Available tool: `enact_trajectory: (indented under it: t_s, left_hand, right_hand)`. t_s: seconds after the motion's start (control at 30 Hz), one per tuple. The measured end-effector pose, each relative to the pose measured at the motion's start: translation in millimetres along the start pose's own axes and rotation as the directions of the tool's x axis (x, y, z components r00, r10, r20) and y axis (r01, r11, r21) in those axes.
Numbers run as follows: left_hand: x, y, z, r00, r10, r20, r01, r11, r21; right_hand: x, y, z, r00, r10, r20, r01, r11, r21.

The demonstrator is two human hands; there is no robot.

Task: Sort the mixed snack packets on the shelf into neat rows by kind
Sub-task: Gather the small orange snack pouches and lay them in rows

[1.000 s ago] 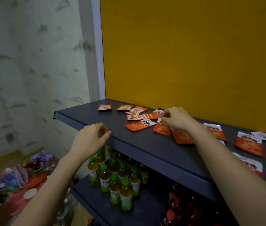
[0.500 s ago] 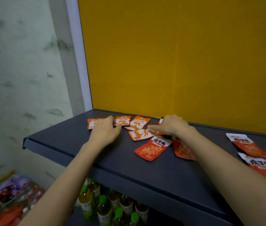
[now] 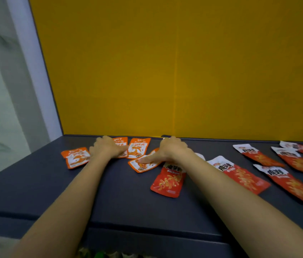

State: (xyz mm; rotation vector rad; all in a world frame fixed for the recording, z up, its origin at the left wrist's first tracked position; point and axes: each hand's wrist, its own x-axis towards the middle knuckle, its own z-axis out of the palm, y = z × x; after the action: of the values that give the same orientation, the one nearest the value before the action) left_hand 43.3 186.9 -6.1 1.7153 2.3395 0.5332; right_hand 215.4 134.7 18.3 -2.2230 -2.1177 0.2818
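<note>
Several small orange packets lie at the back left of the dark shelf (image 3: 54, 192): one at the far left (image 3: 76, 157), one under my left hand (image 3: 120, 142), one upright beside it (image 3: 139, 147), one tilted in front (image 3: 144, 165). My left hand (image 3: 108, 148) rests flat on the second packet. My right hand (image 3: 173, 149) presses a stretched finger on the tilted packet. Larger red packets with white tops lie to the right: one (image 3: 168, 180) partly under my right wrist, another (image 3: 240, 174) beside my forearm.
Several more red packets (image 3: 294, 180) are scattered on the shelf's right part, up to the frame edge. A yellow back panel (image 3: 165, 71) closes the shelf behind. A pale wall (image 3: 2, 108) stands to the left. The shelf's front edge (image 3: 128, 228) runs below my forearms.
My left hand rose from below the shelf edge and now lies on the small orange packets. My right hand's finger slid onto the tilted orange packet. The view came closer to the shelf.
</note>
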Motion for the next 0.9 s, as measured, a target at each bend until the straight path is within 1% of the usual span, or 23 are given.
enact_trajectory:
  t_s: [0.07, 0.13, 0.23, 0.37, 0.47, 0.53, 0.6, 0.67, 0.73, 0.77, 0.83, 0.9]
  left_hand:
    - [5.4, 1.0, -1.3, 0.997, -0.035, 0.073, 0.042, 0.995, -0.091]
    - [8.4, 2.5, -3.5, 0.994, -0.029, 0.104, 0.042, 0.991, -0.128]
    - [10.3, 6.4, -5.6, 0.996, 0.000, 0.089, 0.012, 0.990, -0.143]
    - [11.4, 8.7, -4.7, 0.996, 0.050, 0.076, -0.033, 0.976, -0.215]
    - [7.6, 5.6, -9.0, 0.996, 0.091, -0.016, -0.091, 0.948, -0.305]
    - [6.0, 0.9, -19.0, 0.989, 0.113, -0.100, -0.143, 0.913, -0.382]
    - [8.1, -9.1, -32.8, 0.985, 0.108, -0.134, -0.161, 0.855, -0.493]
    - [10.1, -26.1, -47.9, 0.990, 0.091, -0.112, -0.140, 0.796, -0.589]
    - [10.3, -49.0, -59.0, 0.994, 0.076, -0.076, -0.106, 0.786, -0.609]
    - [10.7, -60.1, -62.5, 0.996, 0.065, -0.066, -0.092, 0.788, -0.609]
    - [11.5, -84.3, -63.4, 0.998, 0.030, -0.050, -0.054, 0.798, -0.600]
    - [12.5, -105.8, -58.3, 1.000, -0.012, -0.027, -0.005, 0.831, -0.556]
  right_hand:
    - [3.3, 0.6, 2.4, 0.999, 0.031, 0.007, -0.031, 0.998, 0.050]
    - [6.6, 1.6, 4.6, 0.998, 0.057, -0.021, -0.054, 0.992, 0.115]
    - [8.0, 1.4, 3.5, 0.997, 0.050, -0.054, -0.037, 0.974, 0.223]
    - [6.1, -1.0, -0.6, 0.994, 0.057, -0.093, -0.010, 0.898, 0.440]
    - [11.7, -0.7, -4.4, 0.989, 0.077, -0.129, 0.008, 0.830, 0.558]
    - [16.1, 0.8, -9.5, 0.989, 0.085, -0.118, 0.020, 0.725, 0.688]
    - [17.6, 2.0, -17.1, 0.990, 0.098, -0.104, 0.024, 0.602, 0.798]
    - [20.3, 2.2, -23.8, 0.992, 0.094, -0.088, 0.036, 0.456, 0.890]
    - [26.8, -1.8, -27.4, 0.993, 0.083, -0.078, 0.049, 0.308, 0.950]
    - [32.2, -5.5, -27.7, 0.992, 0.097, -0.080, 0.052, 0.262, 0.964]
    - [43.0, -15.3, -25.6, 0.987, 0.143, -0.073, 0.041, 0.218, 0.975]
    - [49.8, -27.4, -20.4, 0.985, 0.164, -0.057, 0.022, 0.211, 0.977]
